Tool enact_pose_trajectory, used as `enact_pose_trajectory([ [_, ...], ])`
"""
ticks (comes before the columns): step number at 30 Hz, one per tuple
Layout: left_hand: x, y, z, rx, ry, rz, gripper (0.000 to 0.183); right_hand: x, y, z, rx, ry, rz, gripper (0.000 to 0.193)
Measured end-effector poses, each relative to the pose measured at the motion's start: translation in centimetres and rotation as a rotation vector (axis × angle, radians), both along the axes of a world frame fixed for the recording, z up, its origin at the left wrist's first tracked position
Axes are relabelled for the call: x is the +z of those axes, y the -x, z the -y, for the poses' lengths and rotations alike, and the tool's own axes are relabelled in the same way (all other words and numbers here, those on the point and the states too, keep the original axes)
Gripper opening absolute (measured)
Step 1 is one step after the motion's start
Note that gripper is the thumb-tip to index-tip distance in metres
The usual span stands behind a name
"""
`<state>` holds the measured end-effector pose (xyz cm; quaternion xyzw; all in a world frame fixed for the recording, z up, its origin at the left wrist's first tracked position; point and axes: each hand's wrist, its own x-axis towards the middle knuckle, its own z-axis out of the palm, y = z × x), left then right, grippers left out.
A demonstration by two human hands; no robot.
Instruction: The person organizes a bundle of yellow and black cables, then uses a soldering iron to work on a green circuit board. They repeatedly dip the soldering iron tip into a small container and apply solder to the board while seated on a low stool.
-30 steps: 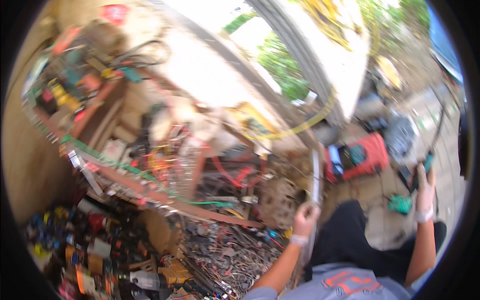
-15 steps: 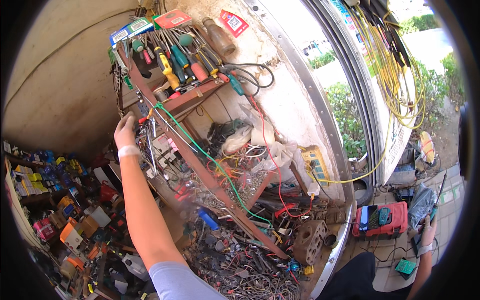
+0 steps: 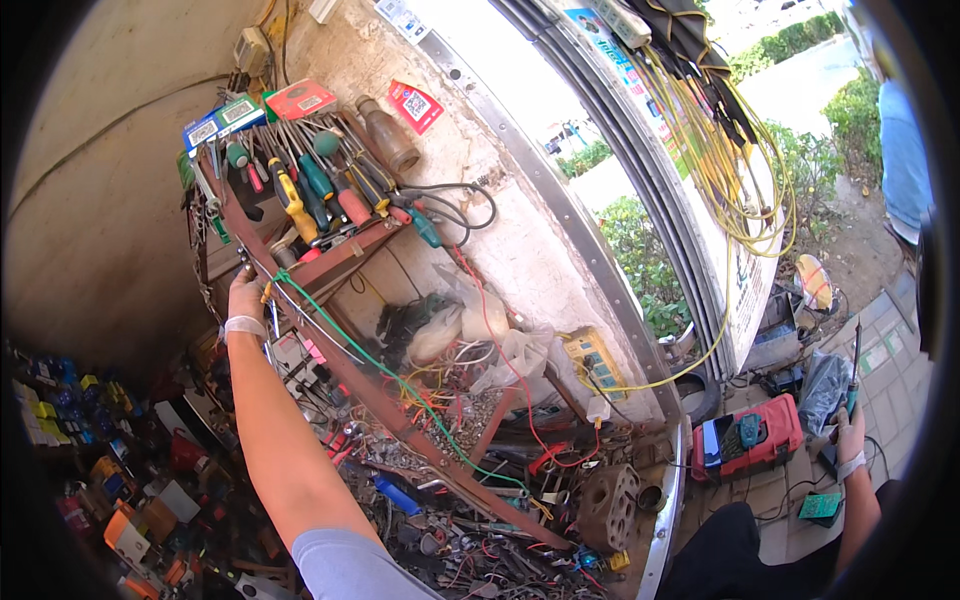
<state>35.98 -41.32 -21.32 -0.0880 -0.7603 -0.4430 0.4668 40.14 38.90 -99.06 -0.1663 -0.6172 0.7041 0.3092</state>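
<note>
My left hand [image 3: 247,298] is raised to the left side of a brown metal rack [image 3: 345,372], among tools hanging there. Its fingers are curled at the rack's edge, and what they grip is hard to make out. A green wire [image 3: 395,378] is tied to the frame just right of it. Far to the right, my right hand [image 3: 851,438] is closed round a soldering iron [image 3: 853,391] with a teal handle, its thin shaft pointing up. Below that hand, a green circuit board [image 3: 820,505] lies on a dark piece on the paving.
Screwdrivers [image 3: 293,205] and a brown bottle [image 3: 388,135] fill the rack's top. Scrap parts and cables [image 3: 450,540] heap below. A metal door-frame edge [image 3: 672,500] separates this from a red case [image 3: 750,437] outside. Yellow cable [image 3: 765,215] hangs on the open door. Someone's blue-clad leg [image 3: 898,150] shows far right.
The view has shifted, so the rack and door sit further left. My left hand has moved lower relative to the rack top, beside the green wire's knot. My right hand still holds the soldering iron.
</note>
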Motion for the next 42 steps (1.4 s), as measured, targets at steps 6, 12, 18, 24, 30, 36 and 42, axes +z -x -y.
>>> enact_pose_trajectory([
  [6,1.0,1.1,0.6,0.152,0.059,-0.16,0.028,0.6,-0.3,0.2,0.02,0.007,-0.024,0.015],
  [12,-0.5,0.2,-2.2,0.509,-0.049,-0.456,0.026,1.0,-0.7,0.2,0.021,0.001,0.0,0.016],
  [18,-2.4,-5.2,-3.3,0.958,-0.167,-0.559,0.046,4.6,-1.5,2.5,0.101,0.024,-0.019,0.015],
  [24,-6.8,-11.9,-3.3,0.996,-0.002,-0.773,0.038,11.0,-3.8,5.5,0.207,0.011,0.017,0.017],
  [30,-22.7,-14.7,-11.9,0.746,0.182,-0.555,0.032,13.8,-4.5,5.9,0.28,0.0,0.113,0.032],
  [36,-43.7,-12.8,-28.7,0.401,0.148,-0.009,0.023,11.9,-2.8,5.0,0.463,0.02,0.249,0.039],
  [42,-59.4,-10.9,-38.6,0.2,0.131,0.464,0.018,6.7,0.8,2.3,0.656,-0.112,0.335,0.039],
])
